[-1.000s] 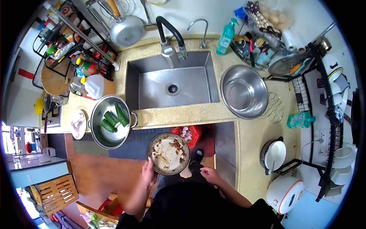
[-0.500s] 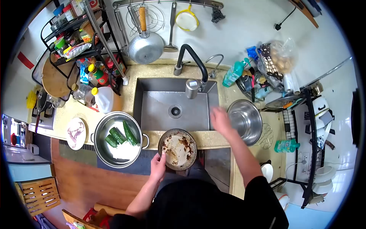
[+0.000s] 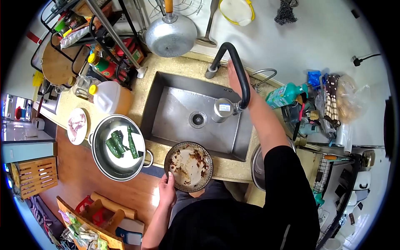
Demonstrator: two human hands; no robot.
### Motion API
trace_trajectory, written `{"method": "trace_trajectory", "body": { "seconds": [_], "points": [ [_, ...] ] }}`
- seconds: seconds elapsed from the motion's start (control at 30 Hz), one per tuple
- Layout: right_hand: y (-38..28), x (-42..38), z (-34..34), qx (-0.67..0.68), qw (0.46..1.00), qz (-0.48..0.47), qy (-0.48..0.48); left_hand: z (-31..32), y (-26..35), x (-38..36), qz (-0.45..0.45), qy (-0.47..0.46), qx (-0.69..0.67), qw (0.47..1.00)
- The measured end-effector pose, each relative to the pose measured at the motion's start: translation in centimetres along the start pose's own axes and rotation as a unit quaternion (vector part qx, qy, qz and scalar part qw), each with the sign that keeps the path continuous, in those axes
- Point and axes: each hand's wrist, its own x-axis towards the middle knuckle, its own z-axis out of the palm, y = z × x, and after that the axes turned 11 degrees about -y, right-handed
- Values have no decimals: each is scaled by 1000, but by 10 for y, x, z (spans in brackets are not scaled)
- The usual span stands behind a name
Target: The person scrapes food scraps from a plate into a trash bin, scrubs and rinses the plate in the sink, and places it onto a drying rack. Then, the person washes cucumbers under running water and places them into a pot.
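My left hand [image 3: 168,190] grips the lower left rim of a round plate [image 3: 189,167] with a patterned edge and brown food residue, thumb on top. This plate is held in front of the sink's near edge. Behind the black faucet spout [image 3: 239,68], my right hand [image 3: 236,79] reaches up beside the faucet base [image 3: 211,71]. Its fingers look stretched out, partly covered by the spout; whether they touch the faucet lever is hard to see. Below the spout's end, a metal cylinder with a white label [image 3: 223,109] hangs over the steel sink [image 3: 175,112].
Left of the sink stands a steel pot [image 3: 93,152] holding dark green cucumber pieces [image 3: 121,143]. A white plate with a cloth-like item [image 3: 77,125] and a yellow-capped jug [image 3: 111,98] are farther left. A steel basin [image 3: 257,168] sits partly under my right arm. Green bottle [image 3: 284,95] stands at right.
My right hand has moved from above the sink's right edge up to the faucet. My left hand still holds the dirty plate. The view has turned and shifted.
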Motion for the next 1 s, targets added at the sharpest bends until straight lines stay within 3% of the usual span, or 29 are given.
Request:
{"method": "trace_trajectory", "body": {
  "seconds": [0.07, 0.1, 0.13, 0.2, 0.23, 0.27, 0.37, 0.43, 0.47, 0.5, 0.53, 0.6, 0.67, 0.77, 0.87, 1.0],
  "points": [
    [10, -2, -8, 218, 976, 4, 13, 2, -5, 12, -14, 9, -7, 1000],
    [14, -7, -26, 0, 999, -38, 24, 5, -6, 17, -29, 14, -9, 999],
    [13, -18, -37, 122, 991, -3, 47, 13, -2, 22, -34, 19, -25, 999],
    [8, -50, -58, 355, 928, 69, 93, 16, -7, 39, -38, 10, -41, 998],
    [-5, -67, -32, 298, 943, 131, 66, 20, -7, 49, -48, 19, -44, 998],
    [-5, -92, -72, 412, 890, 152, -128, 25, -8, 59, -38, 9, -64, 997],
    [-62, -180, -35, 451, 846, 106, -265, 44, -6, 82, -48, 29, -89, 994],
    [-85, -211, -119, 557, 732, 172, -354, 53, -7, 96, -37, 29, -94, 994],
    [-106, -232, -130, 596, 711, 187, -323, 54, -11, 105, -39, 40, -87, 995],
    [-127, -251, -132, 666, 617, 215, -359, 52, -14, 111, -50, 42, -69, 995],
    [-136, -256, -164, 766, 471, 256, -355, 53, -16, 117, -58, 43, -54, 996],
    [-154, -270, -167, 857, 248, 273, -361, 63, -14, 118, -39, 22, -89, 995],
    [-169, -270, -163, 897, 208, 238, -310, 71, -15, 121, -28, 8, -108, 994],
    [-182, -257, -163, 916, 155, 293, -225, 76, -21, 126, -23, 11, -127, 992],
    [-183, -244, -161, 936, 98, 285, -180, 79, -22, 134, 5, 12, -165, 986],
    [-194, -231, -136, 934, 99, 291, -184, 74, -26, 145, 4, 10, -133, 991]
  ]
}}
